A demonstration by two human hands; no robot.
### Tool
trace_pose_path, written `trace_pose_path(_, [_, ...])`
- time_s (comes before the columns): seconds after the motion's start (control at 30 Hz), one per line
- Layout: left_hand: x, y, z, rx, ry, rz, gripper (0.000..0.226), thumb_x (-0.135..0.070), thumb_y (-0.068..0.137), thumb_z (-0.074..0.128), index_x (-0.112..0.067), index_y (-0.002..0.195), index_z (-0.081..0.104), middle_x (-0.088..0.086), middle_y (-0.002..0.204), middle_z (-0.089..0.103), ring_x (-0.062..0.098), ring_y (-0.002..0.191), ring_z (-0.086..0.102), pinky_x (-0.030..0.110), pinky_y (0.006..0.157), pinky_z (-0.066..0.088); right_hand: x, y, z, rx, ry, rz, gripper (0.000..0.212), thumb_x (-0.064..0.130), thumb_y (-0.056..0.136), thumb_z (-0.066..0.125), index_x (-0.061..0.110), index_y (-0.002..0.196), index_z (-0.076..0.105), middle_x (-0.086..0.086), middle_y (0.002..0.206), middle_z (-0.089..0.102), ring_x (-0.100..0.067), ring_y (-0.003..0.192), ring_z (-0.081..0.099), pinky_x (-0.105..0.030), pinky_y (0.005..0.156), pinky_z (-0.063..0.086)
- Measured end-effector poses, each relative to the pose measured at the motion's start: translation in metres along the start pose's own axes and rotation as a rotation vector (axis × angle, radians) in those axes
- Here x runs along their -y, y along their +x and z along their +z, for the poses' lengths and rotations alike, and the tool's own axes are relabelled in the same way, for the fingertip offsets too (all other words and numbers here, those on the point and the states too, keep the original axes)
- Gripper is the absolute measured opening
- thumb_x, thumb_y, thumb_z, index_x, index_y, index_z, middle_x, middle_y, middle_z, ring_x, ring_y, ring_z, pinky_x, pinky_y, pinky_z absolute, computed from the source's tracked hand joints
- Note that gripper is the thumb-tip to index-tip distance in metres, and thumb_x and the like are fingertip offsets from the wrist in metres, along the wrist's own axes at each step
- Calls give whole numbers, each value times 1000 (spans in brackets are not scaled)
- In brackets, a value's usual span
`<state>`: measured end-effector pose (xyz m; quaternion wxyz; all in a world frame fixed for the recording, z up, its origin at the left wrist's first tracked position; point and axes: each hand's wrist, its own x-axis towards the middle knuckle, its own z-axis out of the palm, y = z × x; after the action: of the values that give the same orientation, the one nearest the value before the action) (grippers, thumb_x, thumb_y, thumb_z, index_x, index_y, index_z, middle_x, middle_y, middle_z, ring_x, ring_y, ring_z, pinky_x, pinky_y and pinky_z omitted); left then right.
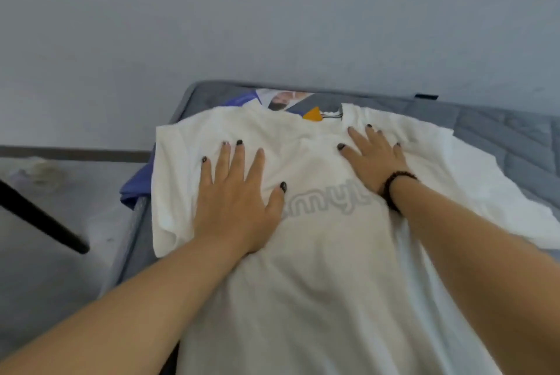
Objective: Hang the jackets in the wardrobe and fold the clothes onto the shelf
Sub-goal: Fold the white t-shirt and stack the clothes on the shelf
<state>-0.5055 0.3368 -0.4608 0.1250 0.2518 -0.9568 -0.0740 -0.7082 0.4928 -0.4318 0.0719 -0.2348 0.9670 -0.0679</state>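
- White cotton T-shirt (pixel 318 253) spread face-up on grey quilted mattress (pixel 500 138), collar at the far end, hem running toward the camera and out of view.
- Left hand (pixel 239 202) flat on the chest area, fingers straight and spread; pressing, not holding.
- Right hand (pixel 374 156) likewise flat, just below the collar; beaded bracelet (pixel 394 189) on the wrist. Neither hand grips anything.
- Grey printed lettering (pixel 330 200) partly under both hands.
- Right sleeve bunched and creased; left sleeve lies flatter, near the mattress edge.
- Judgement: fabric light, limp, no stiffness; will sag and wrinkle if lifted by one point. Best pinched at both shoulder seams or sleeve edges for folding.
- Blue garment (pixel 136 189) pokes out beneath, at the left edge; may drag along.
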Motion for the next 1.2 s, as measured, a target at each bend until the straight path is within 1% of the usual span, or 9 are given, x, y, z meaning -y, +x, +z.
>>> trace_pose_path(0.2, [0,-9,-6,54,24,32,79,-57,82,1,-24,152,18,10,161,8,25,148,-5,49,118,-3,3,-10,5,-14,-67,32,60,57,95,14,38,151,4,5,161,-4,-16,148,-5,-45,118,-5])
trace_pose_path(0.3, [0,-20,-15,110,40,72,78,-52,81,-5,-25,153,11,8,161,2,23,148,-6,49,119,-1,10,-32,-3,-27,-52,49,57,51,98,11,33,152,7,1,161,0,-19,148,-1,-47,118,0])
trace_pose_path(0.5, [-1,-113,-44,250,4,81,80,-58,78,-12,-28,152,-8,4,160,-15,18,147,-16,40,119,-8,8,-159,16,-8,-60,14,69,58,95,10,26,151,-14,-2,159,-16,-22,147,-13,-49,118,-5])
trace_pose_path(0.6, [-8,-165,-57,276,-11,25,78,-58,80,-11,-27,152,-12,4,159,-17,18,146,-16,41,120,-6,7,-234,20,82,-113,-21,72,61,93,6,25,149,-19,-3,158,-22,-23,146,-17,-54,116,-6])
trace_pose_path(0.77, [-24,-256,-72,248,-47,-19,75,-56,85,-3,-23,152,-5,6,160,-9,21,147,-12,44,119,-5,-6,-361,33,105,-176,-124,71,60,91,-1,25,151,-12,-4,158,-18,-27,146,-14,-57,116,0])
trace_pose_path(0.83, [-32,-287,-73,248,-47,-11,72,-55,87,-1,-21,150,-7,7,160,-8,22,147,-11,44,119,-5,-8,-408,40,65,-168,-132,70,59,94,4,21,153,10,-10,160,4,-32,147,7,-58,113,8])
trace_pose_path(0.9, [-36,-310,-72,254,-23,15,69,-53,91,5,-17,150,-2,11,160,0,25,148,-4,44,118,-1,-6,-448,48,47,-142,-145,68,57,95,13,19,150,27,-12,157,20,-33,144,21,-59,109,15])
trace_pose_path(1.0, [-35,-329,-73,208,5,82,65,-46,95,25,-12,150,20,18,155,24,29,144,15,45,113,11,-1,-496,57,21,-117,-195,65,55,94,25,20,149,29,-10,158,20,-30,145,19,-59,108,17])
trace_pose_path(1.2, [-31,-340,-81,195,-106,131,63,-45,93,29,-19,151,25,15,158,15,26,148,7,40,118,4,-4,-527,65,-15,-59,-198,65,55,95,14,24,151,25,-9,159,15,-29,147,11,-58,112,14])
